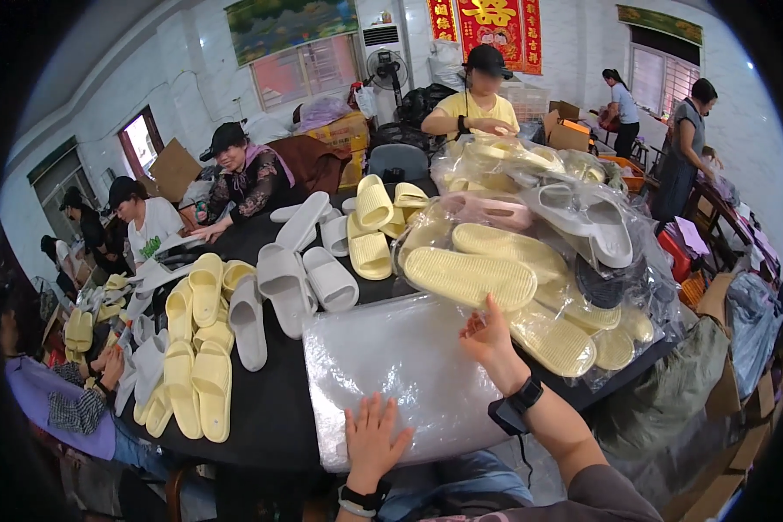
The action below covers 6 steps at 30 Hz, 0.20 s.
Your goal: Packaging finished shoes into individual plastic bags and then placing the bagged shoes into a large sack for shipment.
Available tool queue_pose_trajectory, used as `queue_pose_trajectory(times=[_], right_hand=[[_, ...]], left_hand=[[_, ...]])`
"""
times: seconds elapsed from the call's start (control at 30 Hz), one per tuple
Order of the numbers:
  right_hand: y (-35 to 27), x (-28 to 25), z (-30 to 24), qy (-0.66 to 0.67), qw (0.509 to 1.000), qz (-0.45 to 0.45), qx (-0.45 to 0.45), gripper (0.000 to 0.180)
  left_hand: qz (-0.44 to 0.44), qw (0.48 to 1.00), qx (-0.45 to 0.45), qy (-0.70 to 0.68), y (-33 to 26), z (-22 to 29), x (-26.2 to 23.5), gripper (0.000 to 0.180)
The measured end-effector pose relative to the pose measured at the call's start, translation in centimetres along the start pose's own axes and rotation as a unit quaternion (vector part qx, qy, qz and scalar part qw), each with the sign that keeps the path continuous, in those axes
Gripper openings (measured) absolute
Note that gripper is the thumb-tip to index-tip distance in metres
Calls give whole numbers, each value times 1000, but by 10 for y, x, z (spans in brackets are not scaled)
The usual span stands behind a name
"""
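Note:
My left hand (372,439) lies flat, fingers spread, on a stack of clear plastic bags (348,357) at the near edge of the table. My right hand (489,337) is at the right of that stack, its index finger stretched out to the near edge of a yellow slipper (470,277) with a ribbed sole. The other fingers are partly bent, and I see nothing held in them. Beyond and right of this slipper is a heap of yellow, grey and pink slippers, some in clear bags, including a grey pair (587,224).
Loose grey slippers (287,287) and yellow slippers (198,383) cover the table left of the bags. A person in yellow (478,109) stands behind the heap; others work at the left and far right. A large sack (670,391) and cardboard boxes stand right of the table.

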State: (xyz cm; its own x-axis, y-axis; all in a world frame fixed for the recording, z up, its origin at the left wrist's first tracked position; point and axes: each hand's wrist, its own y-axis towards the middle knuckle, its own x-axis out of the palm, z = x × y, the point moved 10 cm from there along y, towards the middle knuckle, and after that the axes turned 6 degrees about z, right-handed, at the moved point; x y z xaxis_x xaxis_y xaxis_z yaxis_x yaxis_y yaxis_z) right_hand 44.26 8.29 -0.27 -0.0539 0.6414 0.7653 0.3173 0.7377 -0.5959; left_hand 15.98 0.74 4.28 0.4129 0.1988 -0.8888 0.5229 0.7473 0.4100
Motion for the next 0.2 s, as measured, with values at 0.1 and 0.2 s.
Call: queue_pose_trajectory(times=[0.1, 0.2], right_hand=[[-2, -1, -12, 7, 999, 1, -53, 50], [-5, 5, -26, -13, 991, -48, -128, 59]], left_hand=[[13, 1000, 0, 17, 0, -1, -1, 67], [14, 1000, -2, 14, -2, -4, 1, 67]])
